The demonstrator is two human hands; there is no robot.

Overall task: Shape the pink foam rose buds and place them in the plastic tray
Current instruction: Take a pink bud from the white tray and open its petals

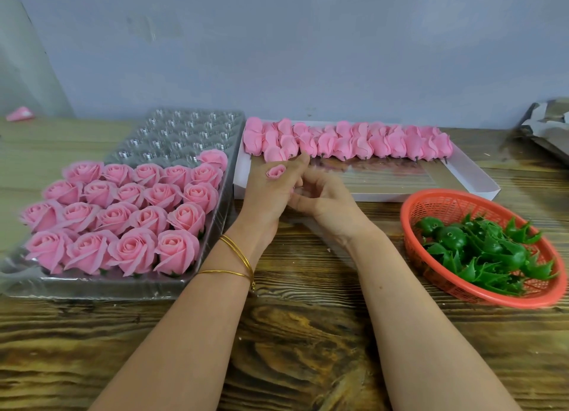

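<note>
On the wooden table (308, 333) the biggest thing is one clear plastic tray (184, 133) over on the left. I count 20 shaped roses (132, 252) in it: 4 in the near row, then three rows of 5, plus 1 on its own at the right end of the next row. The far cells are bare.

Next to it on the right is one flat white box (462, 170) with unshaped buds (378, 142) lying in overlapping rows along its far edge. They're too bunched up for an exact count, but it's well over twenty.

One red basket (431, 207) sits near the right edge, holding a pile of green calyx pieces (492, 250), too tangled to count.

Both hands meet between tray and box. The left hand (268, 198) has its fingers curled round one small bud (275, 172), which pokes up just in front of the box. The right hand (326, 204) touches the left with its fingers curled in; can't tell if it's gripping anything.

Two thin gold bangles (240, 256) are on the left wrist.
</note>
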